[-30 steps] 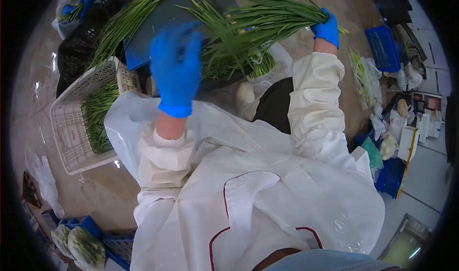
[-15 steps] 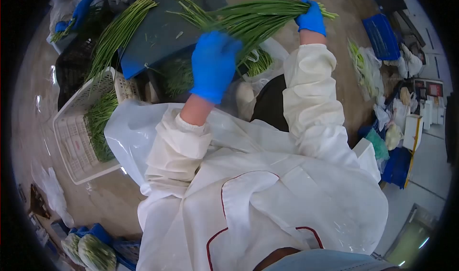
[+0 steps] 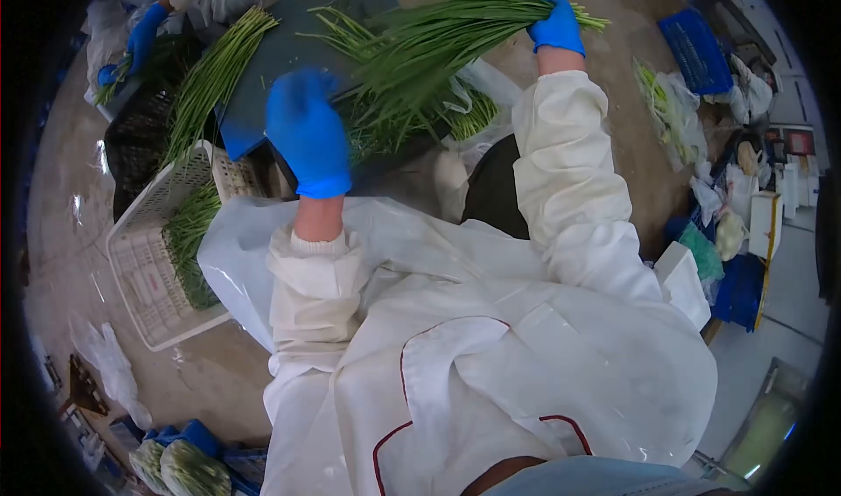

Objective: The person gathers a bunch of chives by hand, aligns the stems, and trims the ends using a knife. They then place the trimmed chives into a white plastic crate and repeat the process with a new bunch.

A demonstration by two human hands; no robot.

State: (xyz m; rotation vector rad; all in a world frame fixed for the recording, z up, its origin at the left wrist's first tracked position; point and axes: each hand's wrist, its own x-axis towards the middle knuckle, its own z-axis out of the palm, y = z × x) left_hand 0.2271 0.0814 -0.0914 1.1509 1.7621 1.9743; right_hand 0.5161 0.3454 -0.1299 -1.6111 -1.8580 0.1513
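My right hand [image 3: 558, 25], in a blue glove, grips a bunch of garlic chives [image 3: 455, 36] near its pale stem ends. The long leaves fan out to the left and droop over a dark container. My left hand [image 3: 308, 137], also gloved in blue, is raised in front of the dark board [image 3: 307, 36], apart from the bunch. Motion smears its fingers, so I cannot make out whether they hold anything. More chives [image 3: 223, 71] lie along the board's left side, and a smaller loose lot [image 3: 346, 32] rests on the board near the drooping leaves.
A white crate [image 3: 153, 290] with greens inside stands at left, beside a black crate [image 3: 131, 163]. Another person's gloved hand [image 3: 144, 32] is at upper left. Bagged greens [image 3: 667, 111] lie on the floor at right near a blue crate [image 3: 695, 51].
My left hand has moved left, away from the chive leaves. My right hand keeps its grip on the bunch, shifting slightly left and up. The view has shifted a little.
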